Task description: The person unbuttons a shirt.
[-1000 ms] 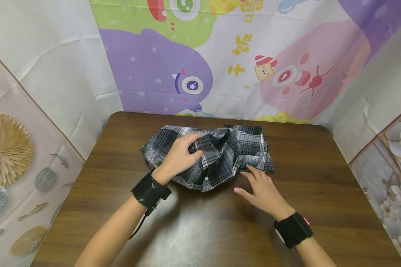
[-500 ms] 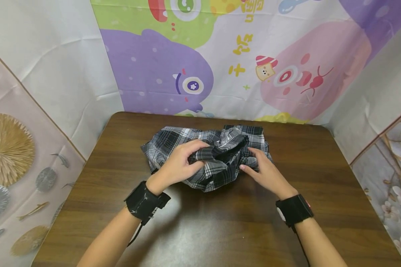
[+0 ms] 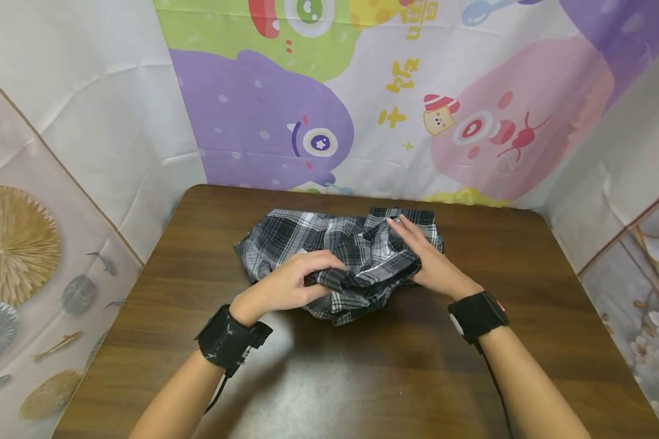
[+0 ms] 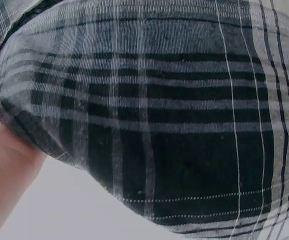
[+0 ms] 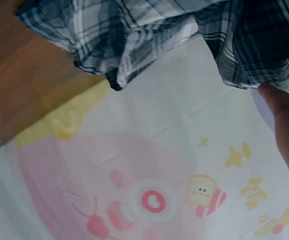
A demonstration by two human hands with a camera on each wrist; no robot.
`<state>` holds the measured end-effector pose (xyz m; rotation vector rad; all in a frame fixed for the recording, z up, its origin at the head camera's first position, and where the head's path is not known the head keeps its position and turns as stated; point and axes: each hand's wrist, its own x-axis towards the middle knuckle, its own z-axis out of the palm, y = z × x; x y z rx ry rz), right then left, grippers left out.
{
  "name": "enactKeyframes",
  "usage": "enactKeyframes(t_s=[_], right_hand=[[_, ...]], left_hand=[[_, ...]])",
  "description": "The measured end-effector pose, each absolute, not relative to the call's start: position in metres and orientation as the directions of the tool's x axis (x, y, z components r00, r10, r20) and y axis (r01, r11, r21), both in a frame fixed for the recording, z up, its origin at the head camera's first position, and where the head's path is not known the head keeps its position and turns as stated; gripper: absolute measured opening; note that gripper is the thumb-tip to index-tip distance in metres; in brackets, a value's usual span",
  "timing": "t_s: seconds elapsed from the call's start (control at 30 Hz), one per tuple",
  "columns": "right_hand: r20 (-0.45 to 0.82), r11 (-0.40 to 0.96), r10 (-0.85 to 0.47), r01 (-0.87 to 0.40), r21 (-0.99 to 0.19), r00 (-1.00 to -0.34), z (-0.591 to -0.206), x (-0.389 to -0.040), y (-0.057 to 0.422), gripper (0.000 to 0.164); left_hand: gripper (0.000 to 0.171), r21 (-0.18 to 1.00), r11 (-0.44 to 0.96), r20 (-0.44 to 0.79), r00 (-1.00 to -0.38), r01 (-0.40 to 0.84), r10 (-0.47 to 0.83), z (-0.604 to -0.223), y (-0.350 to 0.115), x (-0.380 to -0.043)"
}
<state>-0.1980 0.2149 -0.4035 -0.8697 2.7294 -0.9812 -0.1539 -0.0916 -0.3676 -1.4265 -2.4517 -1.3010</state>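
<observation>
A black, grey and white plaid shirt (image 3: 291, 235) lies bunched on the wooden table, partly lifted toward the front. My left hand (image 3: 288, 285) grips a fold on the near left side, thumb below and fingers above. Plaid cloth (image 4: 174, 90) fills most of the left wrist view, with part of the left hand (image 4: 7, 175) at its left edge. At the shirt's right side, my right hand (image 3: 439, 262) reaches over the cloth with straight fingers; its thumb is hidden by fabric. In the right wrist view, part of the right hand (image 5: 287, 125) touches the shirt's edge (image 5: 269, 75).
The brown wooden table (image 3: 472, 378) extends around the shirt on all sides. Behind it hangs a cartoon-printed cloth (image 3: 373, 164). Patterned side panels (image 3: 22, 244) stand left and right. Black straps (image 3: 227, 341) with cables circle both wrists.
My left hand has drawn the held fold slightly nearer. My right hand has moved up from the shirt's lower right edge onto its right side, its fingers straightening, and the raised folds have tipped forward.
</observation>
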Motion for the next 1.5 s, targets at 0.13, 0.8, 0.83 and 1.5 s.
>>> enactKeyframes(t_s=[0.13, 0.8, 0.83, 1.5], right_hand=[[0.087, 0.629, -0.603, -0.539, -0.560, -0.793, -0.398, -0.197, 0.212, 0.089], [0.058, 0.687, -0.524, -0.462, -0.561, -0.850, -0.378, -0.183, 0.212, 0.021], [0.058, 0.685, -0.517, -0.454, -0.570, -0.854, -0.378, -0.183, 0.212, 0.014], [0.052, 0.687, -0.339, -0.285, -0.668, -0.939, -0.357, -0.176, 0.206, 0.039]], left_hand=[[0.035, 0.657, 0.254, 0.362, -0.592, 0.710, 0.720, -0.369, -0.095, -0.153], [0.037, 0.652, 0.571, 0.223, -0.846, 0.499, 0.484, -0.374, -0.113, -0.166], [0.035, 0.650, 0.584, 0.220, -0.856, 0.486, 0.468, -0.374, -0.113, -0.167], [0.038, 0.786, 0.551, -0.132, -0.795, 0.279, 0.591, -0.387, -0.147, -0.175]])
